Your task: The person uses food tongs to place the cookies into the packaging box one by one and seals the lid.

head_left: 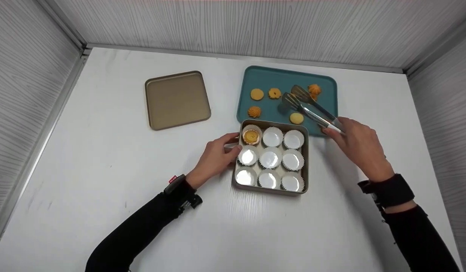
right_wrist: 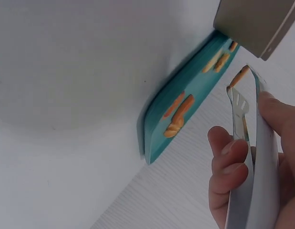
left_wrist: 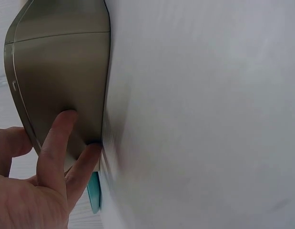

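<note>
A square tin (head_left: 270, 192) holds white paper cups (head_left: 270, 158) in rows. In its far left cup sits a golden cookie (head_left: 251, 136). My left hand (head_left: 217, 155) touches the tin's left side, its fingertips (left_wrist: 66, 117) resting against the outer wall in the left wrist view. My right hand (head_left: 359, 145) grips metal serving tongs (head_left: 314, 115) over the teal tray (head_left: 270, 117). Between the tong heads, the right wrist view shows a cookie (right_wrist: 239, 76), held up off the tray. From the head view, the tongs largely hide that cookie.
On the teal tray lie a round cookie (head_left: 257, 94), a flower-shaped cookie (head_left: 274, 93), a swirled cookie (head_left: 254, 111), a pale round cookie (head_left: 296, 118) and a piped cookie (head_left: 314, 89). A bronze lid-like tray (head_left: 178, 100) lies at the back left. Panelled walls (head_left: 233, 28) border the white table.
</note>
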`<state>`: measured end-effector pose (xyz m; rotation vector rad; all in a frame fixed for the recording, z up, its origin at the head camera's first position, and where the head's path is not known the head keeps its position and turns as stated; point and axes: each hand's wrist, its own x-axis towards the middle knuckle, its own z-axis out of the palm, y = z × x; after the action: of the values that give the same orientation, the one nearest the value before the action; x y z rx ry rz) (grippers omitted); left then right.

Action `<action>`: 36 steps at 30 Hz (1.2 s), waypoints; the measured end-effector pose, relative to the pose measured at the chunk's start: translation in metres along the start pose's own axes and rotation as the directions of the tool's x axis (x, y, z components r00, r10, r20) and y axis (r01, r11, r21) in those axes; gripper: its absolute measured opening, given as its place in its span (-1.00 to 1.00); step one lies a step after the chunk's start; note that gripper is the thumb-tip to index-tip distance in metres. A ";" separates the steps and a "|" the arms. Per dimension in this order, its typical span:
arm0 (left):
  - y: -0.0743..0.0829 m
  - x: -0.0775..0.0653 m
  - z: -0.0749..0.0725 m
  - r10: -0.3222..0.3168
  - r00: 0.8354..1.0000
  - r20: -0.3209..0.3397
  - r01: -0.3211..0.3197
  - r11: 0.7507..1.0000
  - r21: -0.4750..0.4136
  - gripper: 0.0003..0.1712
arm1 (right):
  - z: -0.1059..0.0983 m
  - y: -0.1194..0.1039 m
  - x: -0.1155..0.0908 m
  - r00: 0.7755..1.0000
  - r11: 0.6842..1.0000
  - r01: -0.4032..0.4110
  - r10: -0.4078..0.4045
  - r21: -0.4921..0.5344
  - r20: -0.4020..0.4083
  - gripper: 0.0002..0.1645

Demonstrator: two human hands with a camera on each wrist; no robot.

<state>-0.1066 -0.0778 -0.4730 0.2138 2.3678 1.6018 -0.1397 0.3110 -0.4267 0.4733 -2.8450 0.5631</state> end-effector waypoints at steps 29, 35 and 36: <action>-0.002 -0.001 0.001 0.008 1.000 -0.017 -0.008 1.000 -0.010 -0.46 | -0.026 -0.034 -0.052 0.969 0.967 0.238 -0.230 -0.093 0.089 -0.46; -0.001 -0.001 0.001 0.014 1.000 -0.012 -0.014 1.000 -0.018 -0.46 | -0.024 -0.039 -0.052 0.955 0.936 0.294 -0.281 -0.195 0.093 -0.43; -0.001 -0.001 0.001 0.013 1.000 -0.009 -0.013 1.000 -0.020 -0.46 | -0.024 -0.039 -0.051 0.954 0.932 0.299 -0.285 -0.207 0.095 -0.43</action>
<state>-0.1055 -0.0772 -0.4744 0.2194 2.3611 1.6347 -0.0752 0.2999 -0.4051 0.8659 -2.7732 0.1793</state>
